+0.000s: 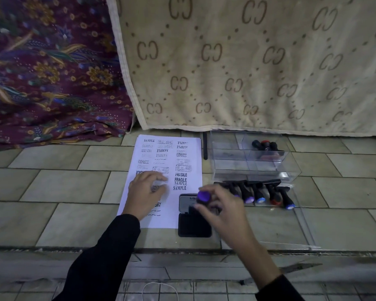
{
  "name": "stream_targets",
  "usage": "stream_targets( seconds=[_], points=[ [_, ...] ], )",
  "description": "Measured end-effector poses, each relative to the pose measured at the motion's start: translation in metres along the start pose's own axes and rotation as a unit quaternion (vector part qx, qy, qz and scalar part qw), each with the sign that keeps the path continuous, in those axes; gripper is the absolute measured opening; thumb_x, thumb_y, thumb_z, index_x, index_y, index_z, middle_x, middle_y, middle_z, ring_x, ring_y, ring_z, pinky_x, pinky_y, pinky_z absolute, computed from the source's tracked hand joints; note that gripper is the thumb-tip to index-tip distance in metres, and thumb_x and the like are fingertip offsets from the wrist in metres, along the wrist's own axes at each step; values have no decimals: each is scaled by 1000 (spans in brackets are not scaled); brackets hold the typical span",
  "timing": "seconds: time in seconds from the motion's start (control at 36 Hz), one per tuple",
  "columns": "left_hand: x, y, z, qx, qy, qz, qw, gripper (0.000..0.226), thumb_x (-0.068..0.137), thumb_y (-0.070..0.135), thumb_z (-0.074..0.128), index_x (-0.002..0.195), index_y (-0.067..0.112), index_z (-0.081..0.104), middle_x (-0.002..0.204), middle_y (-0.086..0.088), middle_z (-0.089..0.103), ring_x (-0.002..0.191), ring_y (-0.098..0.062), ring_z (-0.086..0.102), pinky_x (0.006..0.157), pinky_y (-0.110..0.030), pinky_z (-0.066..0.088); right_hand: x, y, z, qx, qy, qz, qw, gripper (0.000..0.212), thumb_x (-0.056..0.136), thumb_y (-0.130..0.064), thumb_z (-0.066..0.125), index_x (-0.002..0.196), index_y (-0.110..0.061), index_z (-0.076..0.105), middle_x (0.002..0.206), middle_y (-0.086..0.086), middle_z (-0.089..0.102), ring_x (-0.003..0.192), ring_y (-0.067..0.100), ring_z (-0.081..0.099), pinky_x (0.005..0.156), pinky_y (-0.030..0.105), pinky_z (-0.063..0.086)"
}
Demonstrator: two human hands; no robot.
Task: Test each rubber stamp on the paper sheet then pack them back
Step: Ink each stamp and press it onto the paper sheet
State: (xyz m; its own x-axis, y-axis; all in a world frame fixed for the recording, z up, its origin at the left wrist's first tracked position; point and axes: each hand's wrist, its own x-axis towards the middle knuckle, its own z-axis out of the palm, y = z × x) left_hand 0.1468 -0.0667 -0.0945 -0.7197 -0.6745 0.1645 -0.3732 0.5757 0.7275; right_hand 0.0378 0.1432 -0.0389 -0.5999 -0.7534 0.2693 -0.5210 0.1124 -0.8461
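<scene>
Pinching the stamp (pixel 203 197) low on its shaft, your right hand (pixel 223 206) is curling fingers and thumb round it just over the open pad (pixel 193 225). The purple cap is pointing up towards you, so the stamp is standing roughly upright. Your hand is hiding the die, and I cannot tell whether it is touching the ink. Your left hand (pixel 146 192) is lying flat with fingers spread, pressing the sheet (pixel 193 164) down at its middle left.

The sheet is lying left and slightly far of the stamp, its long axis running near to far. Your right hand is the nearer one to bare paper, which is showing just left of the pad, near of the lowest SAMPLE print. Judging from this, the coming move is a short carry left with the die kept facing down.

The pad's raised lid is sitting at the sheet's right edge, right on that path, and your left fingertips are resting close to the bare patch. Prints are already crowding the far half.

Right of your hand, a row of stamps (pixel 258 195) is lying side by side, caps towards you. Far of them a clear case (pixel 237 164) is holding a few more. A blanket (pixel 248 61) is hanging along the far side.
</scene>
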Motion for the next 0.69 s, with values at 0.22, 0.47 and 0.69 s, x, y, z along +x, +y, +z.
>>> stream_targets(
  seconds=[0.22, 0.47, 0.69],
  points=[
    [-6, 2, 15, 83, 33, 43, 995, 26, 80, 40, 70, 101, 25, 65, 114, 9, 53, 110, -14, 48, 96, -30, 36, -23, 8, 14, -73, -12, -84, 994, 26, 83, -21, 71, 107, -21, 60, 97, -6, 62, 85, -1, 58, 76, 13, 49],
    [-6, 5, 18, 98, 47, 30, 994, 30, 84, 51, 63, 100, 25, 63, 113, 8, 53, 110, -15, 47, 96, -31, 37, -28, 11, 20, -113, -20, -94, 989, 23, 83, -18, 72, 102, -15, 61, 98, -8, 60, 86, -5, 52, 77, 12, 46],
    [-4, 14, 25, 122, 57, -6, 991, 38, 81, 54, 64, 100, 20, 61, 108, 3, 52, 107, -20, 45, 96, -32, 36, -26, 8, 24, -134, -20, -97, 986, 19, 82, -15, 71, 99, -12, 61, 93, -3, 58, 80, 7, 56, 74, 24, 50]
  ],
)
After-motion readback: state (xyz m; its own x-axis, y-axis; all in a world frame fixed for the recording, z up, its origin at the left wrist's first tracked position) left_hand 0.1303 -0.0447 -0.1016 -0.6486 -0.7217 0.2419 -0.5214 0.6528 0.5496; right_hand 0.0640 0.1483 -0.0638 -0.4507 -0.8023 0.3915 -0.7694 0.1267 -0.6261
